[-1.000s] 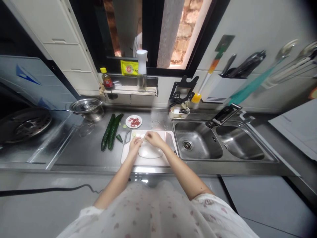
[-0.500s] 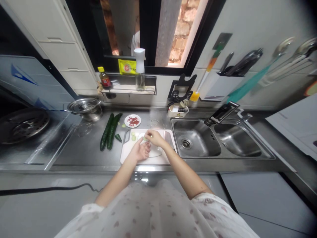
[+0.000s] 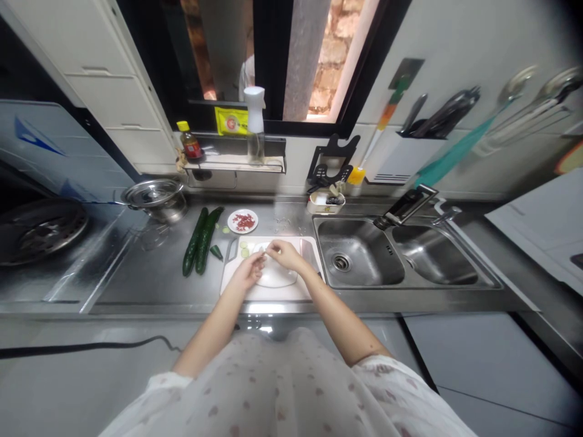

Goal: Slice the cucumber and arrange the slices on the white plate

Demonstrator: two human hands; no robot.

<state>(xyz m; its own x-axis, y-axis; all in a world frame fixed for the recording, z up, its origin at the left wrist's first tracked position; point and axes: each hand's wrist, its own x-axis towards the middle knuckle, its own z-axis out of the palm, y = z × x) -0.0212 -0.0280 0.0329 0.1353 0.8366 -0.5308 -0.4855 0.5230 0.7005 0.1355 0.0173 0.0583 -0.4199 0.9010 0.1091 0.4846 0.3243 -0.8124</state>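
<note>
Both my hands meet over a white plate that lies on the white cutting board. My left hand has its fingers curled, fingertips near a small pale green piece. My right hand pinches something small at the plate's far edge; it is too small to name. A few cucumber slices lie on the board's far left corner. Two whole cucumbers rest on the steel counter to the left, with a cut green end beside them.
A small white dish of chopped red chili sits behind the board. A lidded steel pot stands at the left, a double sink at the right. A knife blade lies along the board's right side. A wall shelf holds bottles.
My left hand dropped toward the plate with its palm turned up, then closed back toward my right hand. The right hand stayed at the plate's far edge. The view shifted slightly.
</note>
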